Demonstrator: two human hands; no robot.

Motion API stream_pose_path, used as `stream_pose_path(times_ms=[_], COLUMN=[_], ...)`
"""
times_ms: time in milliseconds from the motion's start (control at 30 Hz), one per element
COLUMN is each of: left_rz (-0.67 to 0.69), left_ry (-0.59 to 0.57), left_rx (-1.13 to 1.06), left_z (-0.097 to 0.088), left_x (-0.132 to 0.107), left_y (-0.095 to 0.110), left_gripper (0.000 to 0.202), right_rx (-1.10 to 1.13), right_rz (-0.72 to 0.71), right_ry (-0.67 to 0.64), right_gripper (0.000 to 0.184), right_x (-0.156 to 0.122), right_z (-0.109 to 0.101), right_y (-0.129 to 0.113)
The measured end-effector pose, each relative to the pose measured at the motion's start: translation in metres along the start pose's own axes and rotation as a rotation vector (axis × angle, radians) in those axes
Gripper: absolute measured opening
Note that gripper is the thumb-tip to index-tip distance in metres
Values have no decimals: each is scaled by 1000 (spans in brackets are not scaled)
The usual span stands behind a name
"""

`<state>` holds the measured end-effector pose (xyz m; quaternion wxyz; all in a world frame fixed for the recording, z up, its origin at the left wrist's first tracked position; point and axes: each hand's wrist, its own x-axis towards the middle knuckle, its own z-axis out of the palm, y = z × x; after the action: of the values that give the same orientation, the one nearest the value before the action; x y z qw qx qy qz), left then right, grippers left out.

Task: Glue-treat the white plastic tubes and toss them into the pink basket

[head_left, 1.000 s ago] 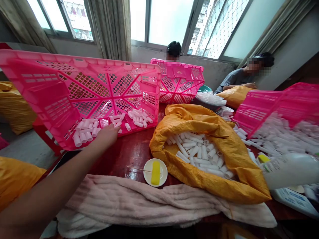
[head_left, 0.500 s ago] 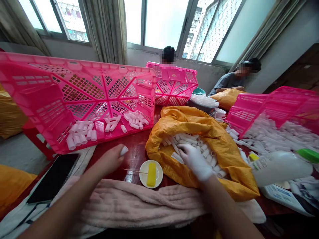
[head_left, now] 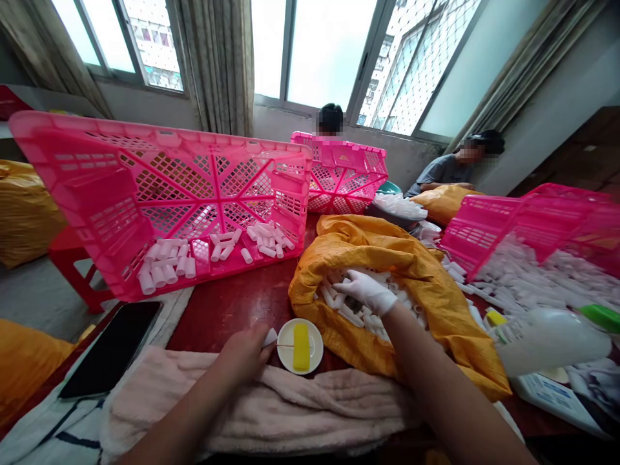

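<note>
My left hand (head_left: 246, 352), with a white cover on one fingertip, is closed at the near edge of the table. Its fingers pinch the end of a thin wooden stick (head_left: 285, 345), whose other end lies on a small white plate (head_left: 285, 361). On that plate rests a yellow sponge strip (head_left: 301, 349). My right hand (head_left: 369, 292), in a white glove, reaches into an orange woven sack (head_left: 305, 284). Its fingers are apart, touching the short white plastic tubes (head_left: 349, 315) inside; some of the fingertips are hard to make out.
Left, a pink crate (head_left: 217, 194) lies on its side with several tubes in it. A black phone (head_left: 111, 349) and pink towel (head_left: 203, 394) lie nearby. Right are a white bottle (head_left: 547, 339), another crate (head_left: 479, 226) and heaped tubes (head_left: 527, 271). Two people sit beyond.
My left hand has moved right and nearer, onto the stick's end. My right hand has shifted slightly up within the sack, its fingers now stretched out. The view has tilted a little.
</note>
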<state>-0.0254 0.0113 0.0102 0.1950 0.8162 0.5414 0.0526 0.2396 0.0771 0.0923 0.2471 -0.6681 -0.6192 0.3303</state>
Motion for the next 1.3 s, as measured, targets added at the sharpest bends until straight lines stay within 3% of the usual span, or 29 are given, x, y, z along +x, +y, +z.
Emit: stream_pose_path(times_ms=[100,200,300,367,533,633,800,967,1133,1300], left_rz=[1,23,39,39,35,46,42,43,45,59], left_ry=[-11,-10,-7,0,26,31,19,5,38,52], left_rx=[25,38,56,74,112,117,125,119,117,131], left_z=[4,4,2,3,5,5,1,0,4,7], left_x=[-1,-1,-1,-1,-1,-1,-1,-2,0,1], left_y=[2,2,2,3,5,5,6,6,3,1], left_gripper=[21,22,23,22,22,22,22,22,22,22], right_rx=[135,310,339,256,-91,-221,-314,-438,-475,-530], right_rz=[-15,-114,-175,-294,-672,-799,-742,-842,-745,-854], right_ry=[-39,80,94,80,18,-72,24,-104,0,-55], right_gripper=[33,28,27,26,25,31,27,26,27,25], right_x=[-30,-53,-56,-55,-61,-66,-71,-82,-91,-102], right_z=[19,55,85,93,85,80,79,75,77,76], right_y=[13,25,33,38,49,53,51,49,48,47])
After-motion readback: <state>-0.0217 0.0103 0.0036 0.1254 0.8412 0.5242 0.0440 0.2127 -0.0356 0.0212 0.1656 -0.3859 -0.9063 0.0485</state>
